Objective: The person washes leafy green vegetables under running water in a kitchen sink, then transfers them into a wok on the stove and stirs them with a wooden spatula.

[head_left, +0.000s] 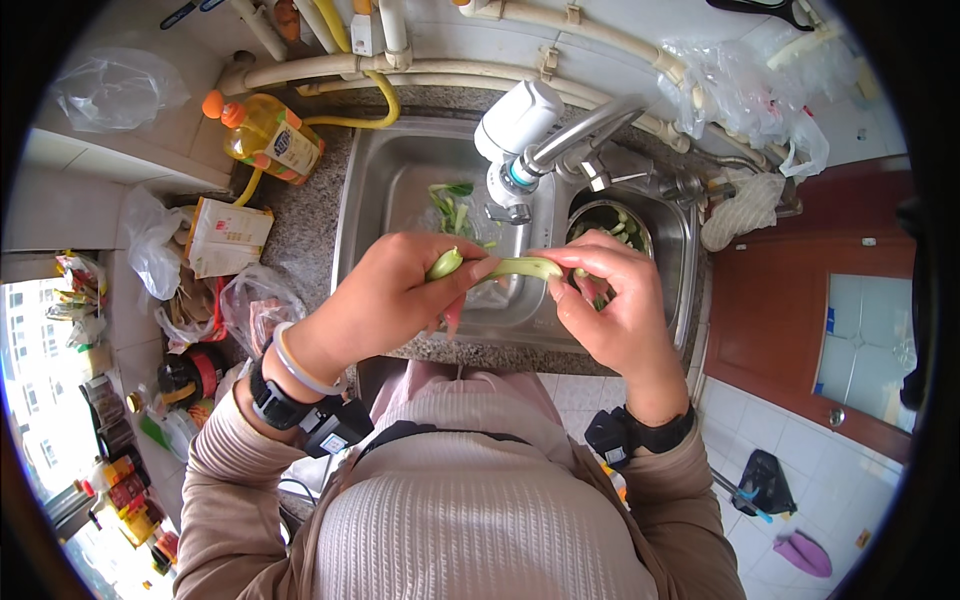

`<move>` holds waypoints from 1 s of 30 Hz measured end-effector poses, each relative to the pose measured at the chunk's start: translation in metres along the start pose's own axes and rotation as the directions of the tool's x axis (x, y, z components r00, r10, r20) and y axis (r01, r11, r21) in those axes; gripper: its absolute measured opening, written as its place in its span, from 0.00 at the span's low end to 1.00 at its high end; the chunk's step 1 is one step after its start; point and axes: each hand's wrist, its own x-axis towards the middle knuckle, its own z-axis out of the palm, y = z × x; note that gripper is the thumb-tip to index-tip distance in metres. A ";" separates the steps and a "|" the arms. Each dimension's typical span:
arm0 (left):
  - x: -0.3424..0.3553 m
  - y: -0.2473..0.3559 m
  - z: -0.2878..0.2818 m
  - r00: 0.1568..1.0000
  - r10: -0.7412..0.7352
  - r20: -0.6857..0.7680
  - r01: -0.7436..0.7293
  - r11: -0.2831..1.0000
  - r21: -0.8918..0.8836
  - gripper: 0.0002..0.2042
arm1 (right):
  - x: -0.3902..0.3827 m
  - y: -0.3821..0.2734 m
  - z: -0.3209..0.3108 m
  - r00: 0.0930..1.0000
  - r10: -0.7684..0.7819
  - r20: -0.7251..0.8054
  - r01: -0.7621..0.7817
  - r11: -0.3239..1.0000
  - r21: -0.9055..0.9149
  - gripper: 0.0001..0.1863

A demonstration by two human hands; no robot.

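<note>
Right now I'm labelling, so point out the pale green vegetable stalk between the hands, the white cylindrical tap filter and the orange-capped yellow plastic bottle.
Pale green vegetable stalk (523, 267): head view, on its bare middle.
White cylindrical tap filter (517, 122): head view, on its casing.
Orange-capped yellow plastic bottle (288, 147): head view, on its label.

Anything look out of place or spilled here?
Mildly odd: one purple slipper-like thing lies on the floor, lower right, no match in view. No spill stands out around the sink.

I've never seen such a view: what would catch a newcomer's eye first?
Probably the left hand and right hand, gripping a pale green stalk over the sink. Next, the white cylinder on the curved tap beyond them, and the orange-capped bottle left of the sink.
</note>
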 end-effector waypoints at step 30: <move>0.095 -0.140 0.034 0.891 -0.382 -0.247 0.004 0.550 -0.835 0.10 | 0.087 0.157 0.111 0.857 0.510 0.077 -0.272 0.321 0.907 0.19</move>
